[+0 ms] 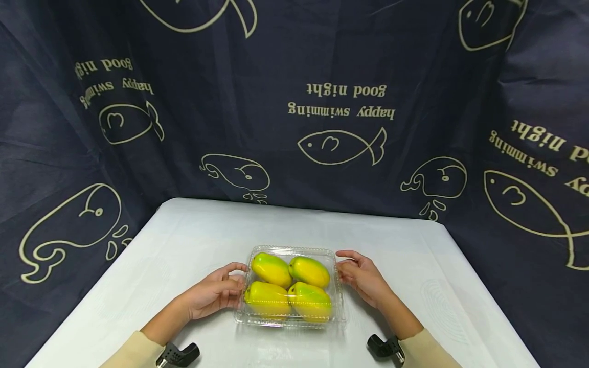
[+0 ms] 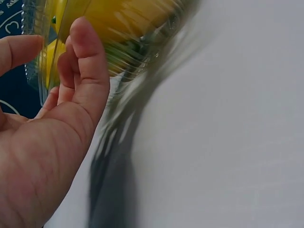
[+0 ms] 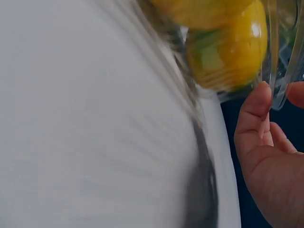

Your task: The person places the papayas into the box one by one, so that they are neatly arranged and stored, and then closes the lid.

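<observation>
A clear plastic clamshell box [image 1: 337, 301] stands near the middle of the white tabletop in the head view. Several yellow-green mangoes [image 1: 271, 269] lie inside it in two rows, seen through the lid. My left hand [image 1: 213, 292] holds the box's left side, thumb and fingers on either side of the rim [image 2: 46, 90]. On the opposite side, my right hand [image 1: 365, 278] pinches the right rim [image 3: 280, 97] between thumb and forefinger. Whether the box's base touches the table cannot be told; its underside is blurred in both wrist views.
The white table [image 1: 193, 230] stretches out around the box. A dark blue cloth [image 1: 257, 92] with fish and whale drawings hangs behind and at both sides. Each wrist bears a black camera mount [image 1: 180, 354] below a beige sleeve [image 1: 138, 351].
</observation>
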`<state>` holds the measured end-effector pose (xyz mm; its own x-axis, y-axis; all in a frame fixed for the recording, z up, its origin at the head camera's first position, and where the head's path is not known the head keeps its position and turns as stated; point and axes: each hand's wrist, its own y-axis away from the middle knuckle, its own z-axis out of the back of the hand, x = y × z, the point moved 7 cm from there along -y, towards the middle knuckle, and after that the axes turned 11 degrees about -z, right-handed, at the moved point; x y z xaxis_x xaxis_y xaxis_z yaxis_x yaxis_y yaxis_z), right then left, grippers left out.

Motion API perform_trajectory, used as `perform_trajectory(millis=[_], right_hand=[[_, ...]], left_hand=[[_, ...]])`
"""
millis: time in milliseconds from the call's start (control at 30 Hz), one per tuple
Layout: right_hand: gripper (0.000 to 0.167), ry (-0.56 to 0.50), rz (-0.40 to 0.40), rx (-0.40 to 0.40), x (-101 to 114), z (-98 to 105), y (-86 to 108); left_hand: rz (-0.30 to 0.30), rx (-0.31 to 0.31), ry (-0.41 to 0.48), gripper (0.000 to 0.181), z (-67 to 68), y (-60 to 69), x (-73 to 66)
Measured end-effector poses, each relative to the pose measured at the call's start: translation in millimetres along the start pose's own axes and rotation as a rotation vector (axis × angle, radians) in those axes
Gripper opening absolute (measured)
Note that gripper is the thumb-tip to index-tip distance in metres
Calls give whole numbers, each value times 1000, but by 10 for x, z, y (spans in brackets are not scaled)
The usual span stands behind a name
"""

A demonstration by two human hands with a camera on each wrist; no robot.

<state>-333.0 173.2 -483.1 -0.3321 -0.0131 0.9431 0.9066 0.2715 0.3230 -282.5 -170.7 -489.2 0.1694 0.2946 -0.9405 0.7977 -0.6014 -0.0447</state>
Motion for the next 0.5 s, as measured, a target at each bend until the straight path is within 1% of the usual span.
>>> perform_trajectory(millis=[133, 233, 400, 500], right_hand=[[54, 26, -29, 0, -29, -29, 126], [58, 32, -49, 23, -57, -53, 217], [66, 9, -83, 113, -97, -116, 362], [70, -1, -103, 152, -108, -147, 444]], left_hand=[[2, -20, -26, 49, -18, 12, 0], [5, -28, -31, 53, -30, 24, 0], [2, -32, -22, 56, -40, 55, -4], [7, -37, -22, 60, -43, 79, -2]])
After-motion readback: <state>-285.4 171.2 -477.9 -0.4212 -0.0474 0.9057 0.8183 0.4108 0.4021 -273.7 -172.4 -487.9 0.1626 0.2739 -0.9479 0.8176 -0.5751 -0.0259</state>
